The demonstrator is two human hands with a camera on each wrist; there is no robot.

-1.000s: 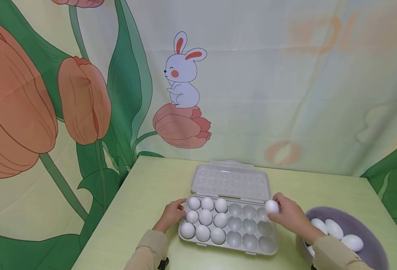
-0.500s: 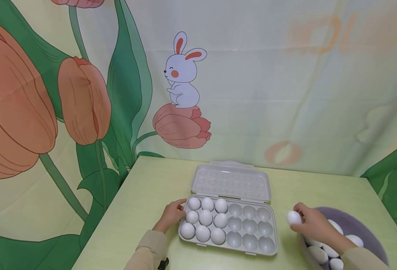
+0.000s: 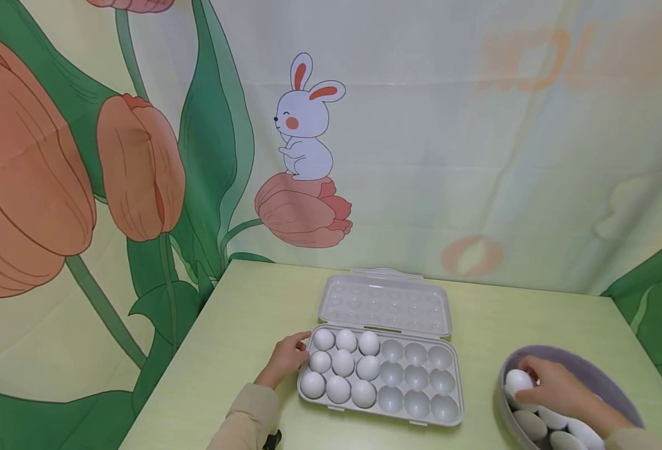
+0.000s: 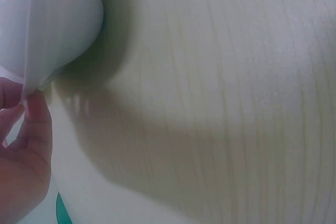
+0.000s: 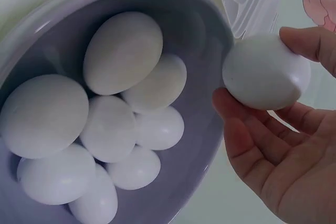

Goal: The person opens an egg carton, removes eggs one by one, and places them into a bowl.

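Note:
A grey-white plastic egg box (image 3: 404, 390) lies with its lid (image 3: 386, 304) folded back on the table. White eggs (image 3: 343, 362) fill the cups of its left half; the right-half cups are bare. My left hand (image 3: 285, 359) pinches the box's left rim, and the left wrist view shows thumb and finger on that thin edge (image 4: 32, 30). My right hand (image 3: 561, 389) is over the near-left part of a purple-grey bowl (image 3: 617, 400). Between its thumb and fingers it holds a white egg (image 5: 268, 72), which overlaps the bowl's rim in the right wrist view.
Several white eggs (image 5: 107, 129) lie piled in the bowl, to the right of the box. A pale wood-grain table (image 3: 246, 300) bears everything. Behind it hangs a cloth (image 3: 421, 156) printed with tulips and a rabbit.
My right hand has carried the egg from over the box's far right corner rightward and toward me, to the bowl. My left hand and the box have stayed in place.

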